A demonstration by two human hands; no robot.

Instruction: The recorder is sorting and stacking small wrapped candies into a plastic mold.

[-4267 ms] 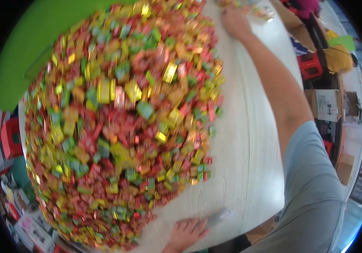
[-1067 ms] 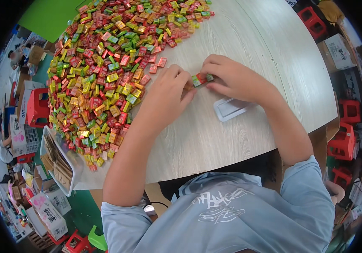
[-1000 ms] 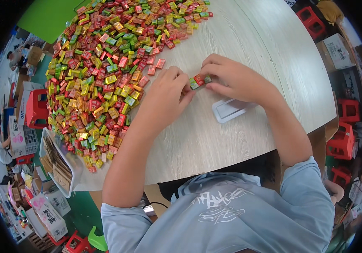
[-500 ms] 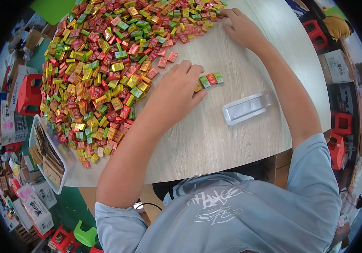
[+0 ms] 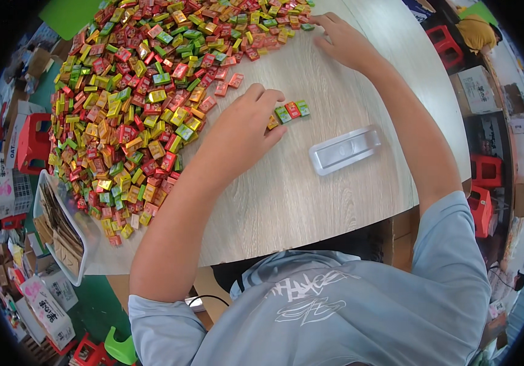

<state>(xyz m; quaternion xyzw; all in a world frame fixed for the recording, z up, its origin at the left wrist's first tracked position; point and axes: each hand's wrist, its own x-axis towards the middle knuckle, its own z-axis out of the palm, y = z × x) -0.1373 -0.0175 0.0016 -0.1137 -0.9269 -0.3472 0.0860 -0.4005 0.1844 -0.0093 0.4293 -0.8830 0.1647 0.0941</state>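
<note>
On pale table (image 5: 359, 201): left hand (image 5: 243, 131) loosely curled, steadying short candy row (image 5: 289, 113) beside clear tray (image 5: 344, 149); right hand (image 5: 341, 43) spread at candy heap (image 5: 152, 91) edge, seemingly gripping nothing.

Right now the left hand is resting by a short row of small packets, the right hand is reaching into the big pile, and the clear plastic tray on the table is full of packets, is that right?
Not quite: the head view shows the clear plastic tray empty. The rest holds: the left hand rests by the short row of packets, and the right hand reaches the edge of the big pile.
</note>
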